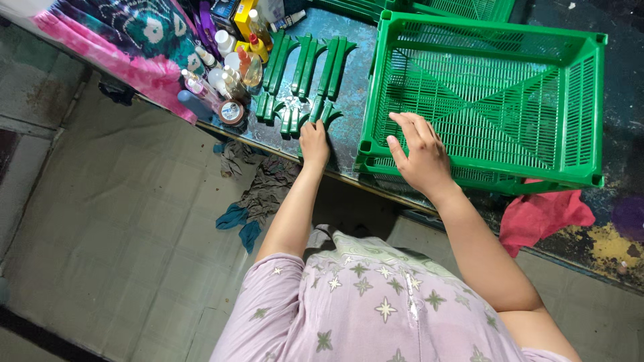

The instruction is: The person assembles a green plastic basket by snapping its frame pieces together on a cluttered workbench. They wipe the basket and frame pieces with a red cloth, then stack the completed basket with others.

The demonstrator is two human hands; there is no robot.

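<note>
Dim, soft, perhaps overhead light

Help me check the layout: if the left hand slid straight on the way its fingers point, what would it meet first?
Probably the dark green plastic legs: the left hand points up the table at their forked ends, fingertips seemingly touching one already, though depth is unclear.

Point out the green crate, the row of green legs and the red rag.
green crate [578, 114], head view, on its right slatted wall.
row of green legs [305, 67], head view, on the shaft of a middle leg.
red rag [540, 216], head view, on the cloth's middle.
</note>
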